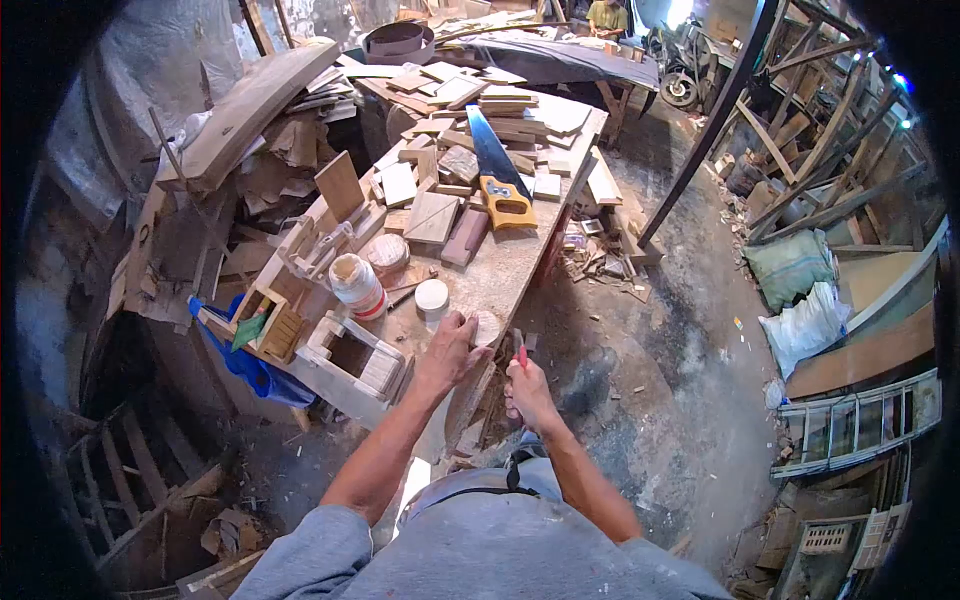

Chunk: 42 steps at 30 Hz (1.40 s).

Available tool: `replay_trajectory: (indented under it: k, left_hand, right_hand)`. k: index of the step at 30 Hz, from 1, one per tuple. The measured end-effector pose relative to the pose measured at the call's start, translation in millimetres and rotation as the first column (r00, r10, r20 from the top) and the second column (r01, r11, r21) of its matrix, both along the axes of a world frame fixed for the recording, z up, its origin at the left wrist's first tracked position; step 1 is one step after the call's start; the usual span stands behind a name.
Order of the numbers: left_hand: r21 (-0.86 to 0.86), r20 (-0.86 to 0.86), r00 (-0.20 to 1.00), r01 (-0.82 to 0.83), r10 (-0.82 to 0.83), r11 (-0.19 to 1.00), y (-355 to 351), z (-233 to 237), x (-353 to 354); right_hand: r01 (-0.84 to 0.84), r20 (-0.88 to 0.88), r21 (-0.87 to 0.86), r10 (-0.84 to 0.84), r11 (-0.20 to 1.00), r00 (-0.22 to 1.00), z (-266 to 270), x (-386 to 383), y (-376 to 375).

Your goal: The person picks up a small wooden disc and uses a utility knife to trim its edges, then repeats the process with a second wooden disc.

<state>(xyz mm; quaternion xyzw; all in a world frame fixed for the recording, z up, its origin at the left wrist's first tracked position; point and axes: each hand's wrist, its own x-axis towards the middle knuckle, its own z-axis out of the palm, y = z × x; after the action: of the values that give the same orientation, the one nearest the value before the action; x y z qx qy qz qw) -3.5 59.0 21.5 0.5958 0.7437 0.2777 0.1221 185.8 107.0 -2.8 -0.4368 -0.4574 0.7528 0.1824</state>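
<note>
My left hand is at the front edge of the workbench, its fingers closed on the side of a pale round wooden disc. Just to the right, past the bench edge, my right hand is wrapped around a red-handled tool. A short metal end shows above the red part, too small to tell its kind. Close to the left hand stand a white round lid or tub and a white jar with a red label. A slatted wooden box frame sits left of my left forearm.
A handsaw with a yellow handle lies among many wood offcuts on the bench. A thick plank leans at the left. Sacks and timber line the right side. A person sits far back.
</note>
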Motion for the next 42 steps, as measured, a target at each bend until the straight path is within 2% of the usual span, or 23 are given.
replay_trajectory:
  k: [3,5,7,8,10,16,19,25,28,30,32,35,37,42]
  left_hand:
    - [0.016,-0.018,1.0,0.014,-0.014,1.0,-1,-5,1]
    - [0.024,-0.031,0.999,0.012,-0.011,1.0,0,-5,-2]
    - [0.024,-0.025,1.0,0.005,-0.004,1.0,0,-4,0]
    - [0.025,-0.025,1.0,-0.005,0.006,1.0,0,-4,1]
    - [0.026,-0.023,0.999,-0.026,0.026,0.999,-1,-2,3]
    - [0.009,-0.012,0.995,-0.094,0.095,0.995,-1,4,9]
    - [-0.027,0.051,0.995,-0.084,0.085,0.996,-1,1,7]
    - [0.05,0.019,0.997,-0.069,0.068,0.996,2,-12,6]
    - [0.029,0.029,0.996,-0.084,0.084,0.996,3,-6,8]
    - [0.034,0.017,0.996,-0.092,0.092,0.995,4,-5,8]
    - [0.059,-0.024,0.995,-0.093,0.094,0.994,-1,-1,10]
    - [0.131,-0.081,0.993,-0.074,0.085,0.989,-2,4,10]
    - [0.152,-0.052,0.997,-0.044,0.053,0.987,2,-10,5]
    - [0.082,-0.016,0.999,-0.044,0.046,0.996,2,-3,4]
  right_hand:
    - [-0.055,0.13,0.24,0.024,0.969,0.991,-18,-13,1]
    - [-0.086,0.213,0.445,-0.012,0.892,0.977,-49,-22,8]
    - [-0.123,0.305,0.59,-0.08,0.798,0.949,-46,-29,4]
    - [-0.115,0.326,0.583,-0.103,0.804,0.94,-45,-31,2]
    - [-0.099,0.369,0.569,-0.146,0.816,0.918,-6,-35,-6]
    - [-0.051,0.384,0.559,-0.204,0.827,0.901,3,-41,-12]
    - [-0.112,0.398,0.558,-0.147,0.822,0.906,-3,-40,-7]
    - [-0.215,0.457,0.587,-0.1,0.781,0.884,-14,-38,3]
    - [-0.272,0.574,0.586,-0.154,0.764,0.804,-15,-43,2]
    - [-0.143,0.358,0.321,0.02,0.936,0.933,-9,-29,14]
    - [-0.106,0.064,-0.016,0.107,0.994,0.992,-1,-17,26]
    - [-0.022,0.095,0.17,0.006,0.985,0.995,-9,-14,15]
    - [-0.057,0.156,0.353,0.001,0.934,0.988,-54,-16,10]
    - [-0.085,0.258,0.431,-0.032,0.898,0.966,-40,-28,1]
